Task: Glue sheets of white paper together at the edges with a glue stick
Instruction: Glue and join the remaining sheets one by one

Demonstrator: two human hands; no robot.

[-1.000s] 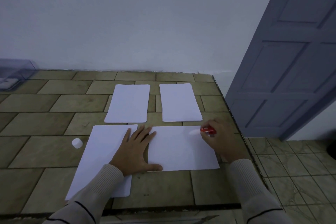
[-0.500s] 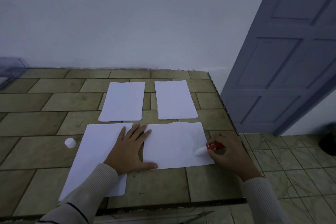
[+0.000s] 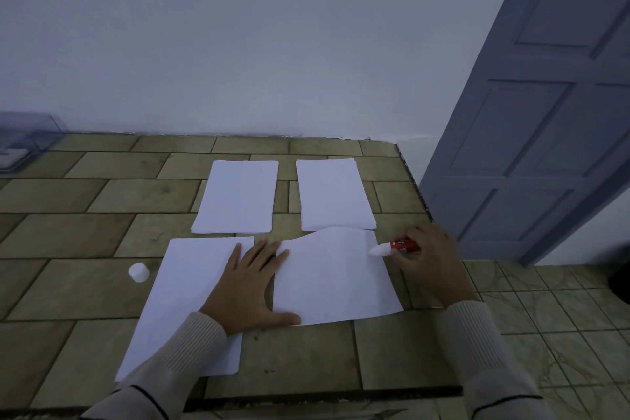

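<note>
Your left fingers (image 3: 259, 259), spread flat, pin the left edge of the wide white paper sheet (image 3: 334, 280). At its right edge, your right hand (image 3: 426, 259) pinches the red glue stick (image 3: 395, 247), back at the far corner after sweeping near. That edge looks coated, ready for joining.

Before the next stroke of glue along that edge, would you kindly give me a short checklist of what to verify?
1. Glue stick uncapped, with the cap lying apart, left of the sheets: ok.
2. Right hand grips the stick, with its tip at the right sheet's right edge: ok.
3. Left hand lies flat on that sheet's left edge, steadying it: ok.
4. Right sheet lies flat: not ok, its far edge is buckled upward.
5. Glue laid along the edge: cannot tell.
6. Left sheet close by for joining: ok.
</note>
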